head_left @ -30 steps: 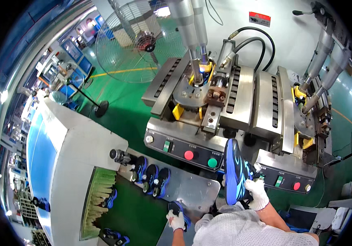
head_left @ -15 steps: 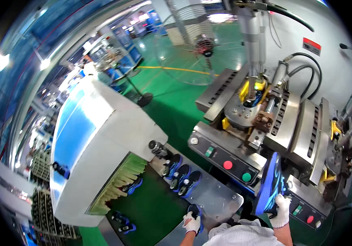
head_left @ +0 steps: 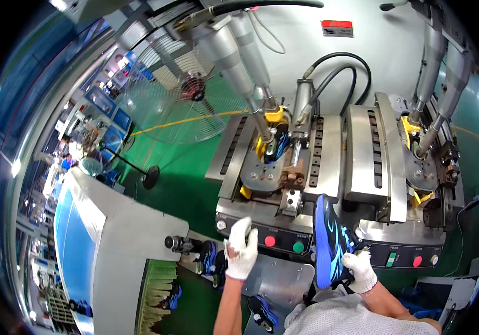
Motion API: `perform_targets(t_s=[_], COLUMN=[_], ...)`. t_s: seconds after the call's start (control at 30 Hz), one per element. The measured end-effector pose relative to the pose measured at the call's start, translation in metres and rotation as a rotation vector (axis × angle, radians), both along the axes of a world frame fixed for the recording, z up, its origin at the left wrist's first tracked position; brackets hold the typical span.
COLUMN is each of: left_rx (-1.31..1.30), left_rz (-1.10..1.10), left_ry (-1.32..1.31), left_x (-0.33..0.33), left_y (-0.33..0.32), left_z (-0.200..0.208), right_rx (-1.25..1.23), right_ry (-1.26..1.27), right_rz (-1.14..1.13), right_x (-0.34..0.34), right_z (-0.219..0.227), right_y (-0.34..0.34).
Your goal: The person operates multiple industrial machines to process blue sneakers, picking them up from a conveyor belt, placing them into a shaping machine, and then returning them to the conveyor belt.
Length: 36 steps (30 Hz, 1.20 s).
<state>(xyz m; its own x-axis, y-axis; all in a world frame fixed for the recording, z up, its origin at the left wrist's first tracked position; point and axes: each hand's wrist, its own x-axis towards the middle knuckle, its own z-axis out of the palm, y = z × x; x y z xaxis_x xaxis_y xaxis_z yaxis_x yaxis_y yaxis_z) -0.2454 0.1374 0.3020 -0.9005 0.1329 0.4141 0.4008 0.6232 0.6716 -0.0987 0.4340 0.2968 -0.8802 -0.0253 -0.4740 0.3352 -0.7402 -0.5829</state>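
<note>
My right hand (head_left: 360,271), in a white knit glove, grips a black and blue sports shoe (head_left: 333,245) tilted on end, its blue sole toward the left. My left hand (head_left: 242,249), gloved too, is raised in front of the left press's control panel (head_left: 284,242), thumb and fingers apart with nothing between them. Below it, another sports shoe (head_left: 263,314) rests on the metal table (head_left: 290,274). Left of my left wrist stand two more shoes, one of them a dark blue shoe (head_left: 206,258). Inside the left press, a shoe (head_left: 277,142) sits among yellow pads.
A second press (head_left: 412,162) stands at the right with its own button panel. To the left is a white machine housing (head_left: 122,234) with a bristle curtain (head_left: 153,296) over a green belt; a shoe (head_left: 172,296) lies by it. A caged fan (head_left: 178,89) stands behind.
My left hand has let go of the shoe on the table and risen toward the left press. The view has turned right. The shoe stays in my right hand.
</note>
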Motion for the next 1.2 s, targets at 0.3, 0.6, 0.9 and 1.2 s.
perform_targets(t_s=[0.3,0.6,0.9,1.2], left_rx=[-0.390,-0.470,-0.068,0.098], left_rz=[-0.213,0.107,-0.001,0.364], left_ry=[0.103,-0.224,-0.151,-0.272], left_x=[-0.244,-0.350,-0.253,0.030], left_y=[0.089,0.147,0.076,-0.108], left_z=[-0.056,-0.110,0.049,0.016], right_rx=[0.318,0.349,0.385,0.175], right_ry=[0.030,-0.181,-0.092,0.159], right_rz=[0.088,0.018,-0.061,-0.085], right_x=[0.005,0.026,-0.045,-0.383], right_z=[0.018,0.017,0.009,0.009], right_y=[0.023,0.038,0.016,-0.111])
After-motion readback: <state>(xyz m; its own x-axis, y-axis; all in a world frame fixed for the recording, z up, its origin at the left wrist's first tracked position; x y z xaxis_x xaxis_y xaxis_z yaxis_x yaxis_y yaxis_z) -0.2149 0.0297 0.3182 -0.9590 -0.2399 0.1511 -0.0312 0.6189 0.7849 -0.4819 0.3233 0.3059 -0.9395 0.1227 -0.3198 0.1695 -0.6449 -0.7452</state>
